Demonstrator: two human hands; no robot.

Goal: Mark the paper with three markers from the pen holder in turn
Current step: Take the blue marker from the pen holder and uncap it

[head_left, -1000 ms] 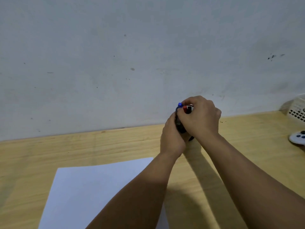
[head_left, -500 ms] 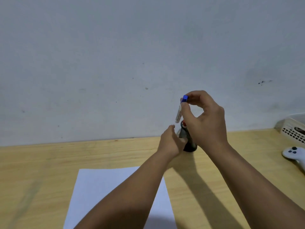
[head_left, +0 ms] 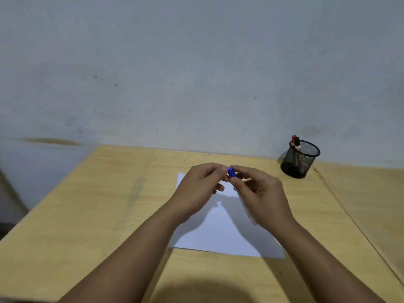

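Observation:
A white sheet of paper [head_left: 220, 235] lies flat on the wooden desk. Above its far edge my right hand [head_left: 260, 197] holds a blue-capped marker [head_left: 231, 172]; its pale barrel runs back under the palm, blurred. My left hand [head_left: 200, 189] meets it from the left, its fingertips pinching the blue cap. A black mesh pen holder [head_left: 300, 159] stands at the back right by the wall, with a red-capped marker [head_left: 294, 139] and another marker sticking out of it.
The wooden desk [head_left: 98, 215] ends at a grey wall behind and drops off on the left. A seam or edge runs diagonally down the right side of the desk.
My right hand lifted the blue marker out of the holder and carried it over the paper. My left hand let go of the holder and came to the cap. The view swung left.

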